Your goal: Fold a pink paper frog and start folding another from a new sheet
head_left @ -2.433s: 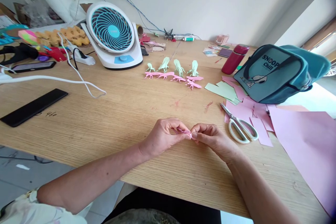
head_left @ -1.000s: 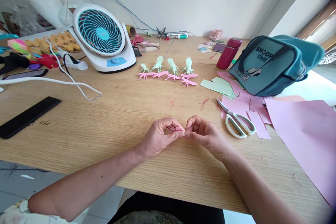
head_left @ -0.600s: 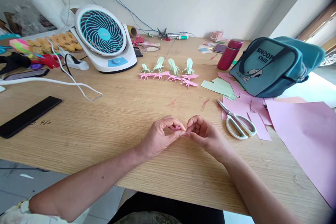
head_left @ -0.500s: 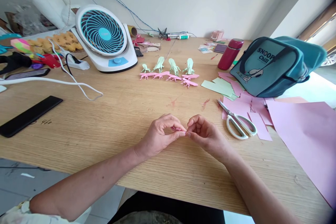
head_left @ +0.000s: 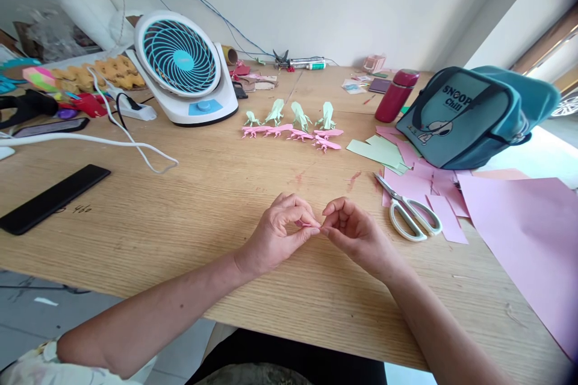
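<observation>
Over the near middle of the wooden table (head_left: 189, 222), my left hand (head_left: 282, 228) pinches a small piece of folded pink paper (head_left: 307, 225) between thumb and fingers; most of it is hidden. The fingertips of my right hand (head_left: 356, 234) meet it from the other side, thumb and index pressed together at its end. Farther back stand several pale green folded paper insects (head_left: 300, 115), with a row of pink folded paper insects (head_left: 300, 134) in front of them. White-handled scissors (head_left: 413, 216) lie just right of my right hand.
Cut pink paper pieces (head_left: 447, 216) and green strips (head_left: 377, 151) lie at the right, beside a large pink sheet (head_left: 519, 228). A teal bag (head_left: 460, 120) and a red flask (head_left: 397, 96) stand behind. At the left are a fan (head_left: 180, 60), a white cable (head_left: 149, 145) and a black bar (head_left: 54, 200).
Both hands stay in almost the same place, still pinching the pink paper. Less of the paper shows between the left fingers now. The view has shifted very slightly.
</observation>
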Action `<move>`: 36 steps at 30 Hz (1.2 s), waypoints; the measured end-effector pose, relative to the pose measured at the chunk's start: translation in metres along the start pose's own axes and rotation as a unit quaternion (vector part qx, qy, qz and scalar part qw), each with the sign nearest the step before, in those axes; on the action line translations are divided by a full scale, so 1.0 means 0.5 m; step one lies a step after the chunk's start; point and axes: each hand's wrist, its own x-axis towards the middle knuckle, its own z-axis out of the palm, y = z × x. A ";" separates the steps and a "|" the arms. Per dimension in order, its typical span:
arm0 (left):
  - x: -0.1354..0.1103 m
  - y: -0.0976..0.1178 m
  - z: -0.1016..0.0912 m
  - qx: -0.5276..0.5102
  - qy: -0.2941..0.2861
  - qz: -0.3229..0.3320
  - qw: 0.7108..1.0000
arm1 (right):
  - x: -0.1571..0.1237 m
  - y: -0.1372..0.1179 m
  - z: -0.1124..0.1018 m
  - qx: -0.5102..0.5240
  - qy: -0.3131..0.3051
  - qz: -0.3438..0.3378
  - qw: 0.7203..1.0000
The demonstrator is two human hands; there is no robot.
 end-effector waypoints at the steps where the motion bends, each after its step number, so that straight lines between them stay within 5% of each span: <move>1: 0.000 0.002 -0.001 0.018 0.001 0.003 1.000 | -0.001 -0.001 0.000 -0.004 -0.001 -0.001 1.000; 6: 0.000 0.006 -0.006 0.081 -0.006 0.005 0.997 | -0.004 -0.004 0.000 -0.047 -0.003 -0.002 0.999; 14: 0.000 0.005 -0.005 0.039 0.031 0.029 0.998 | 0.002 -0.019 0.000 0.042 0.020 0.036 0.998; 36: -0.008 0.015 -0.006 0.074 0.065 0.096 0.991 | -0.004 -0.028 -0.003 0.025 -0.018 0.107 0.994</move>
